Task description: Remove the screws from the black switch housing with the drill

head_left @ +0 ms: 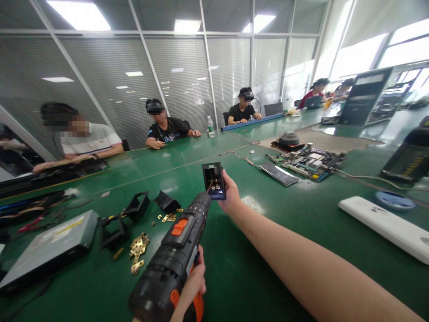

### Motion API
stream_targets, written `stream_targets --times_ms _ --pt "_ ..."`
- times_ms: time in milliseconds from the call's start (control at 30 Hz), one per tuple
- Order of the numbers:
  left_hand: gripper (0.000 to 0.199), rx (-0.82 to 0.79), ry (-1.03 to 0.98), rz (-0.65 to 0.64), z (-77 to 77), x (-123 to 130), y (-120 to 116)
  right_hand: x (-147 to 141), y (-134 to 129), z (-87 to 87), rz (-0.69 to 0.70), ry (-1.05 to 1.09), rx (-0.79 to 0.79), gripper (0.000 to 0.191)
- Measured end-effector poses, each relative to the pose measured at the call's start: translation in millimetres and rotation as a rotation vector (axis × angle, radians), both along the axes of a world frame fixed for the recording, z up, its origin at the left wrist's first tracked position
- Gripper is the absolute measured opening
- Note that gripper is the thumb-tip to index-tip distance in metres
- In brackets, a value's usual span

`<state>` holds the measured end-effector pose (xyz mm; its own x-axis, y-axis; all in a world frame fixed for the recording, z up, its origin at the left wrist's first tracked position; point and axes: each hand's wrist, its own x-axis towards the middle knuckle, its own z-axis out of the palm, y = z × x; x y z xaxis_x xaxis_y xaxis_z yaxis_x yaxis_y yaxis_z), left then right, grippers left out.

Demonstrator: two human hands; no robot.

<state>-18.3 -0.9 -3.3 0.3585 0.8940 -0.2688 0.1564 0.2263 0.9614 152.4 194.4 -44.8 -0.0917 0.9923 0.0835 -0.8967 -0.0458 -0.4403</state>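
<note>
A black and orange power drill (177, 250) is gripped by my left hand (196, 279), its chuck pointing up and away. The thin bit reaches into the open front of a small dark box (219, 178), where brass-coloured metal parts show. My right hand (231, 192) holds this box upright from its right side, fingers partly hidden behind it. Left of the drill lie a pile of brass pieces (138, 250) and some smaller brass bits (169, 217). Black plastic frames (136, 204) lie near them, beside a black plastic piece (166, 201).
A metal drive (50, 246) sits at left. Farther right are a phone (279, 173), a circuit board (313, 162), a white power bank (385, 226) and a blue round lid (394, 200). Behind stand a bottle (210, 125) and a computer case (365, 96). Several people sit across the green table (254, 268).
</note>
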Motion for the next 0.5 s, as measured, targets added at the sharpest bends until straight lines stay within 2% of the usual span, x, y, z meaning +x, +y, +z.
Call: stream_targets --times_ms 233,500 --pt "0.027 0.017 -0.001 0.029 -3.1 2.9 -1.5 4.0 -1.9 2.5 0.055 0.010 -0.032 0.024" --pt "0.032 0.049 -0.010 0.078 -8.4 4.2 -1.9 19.2 0.9 -4.6 0.306 0.040 -0.054 0.026"
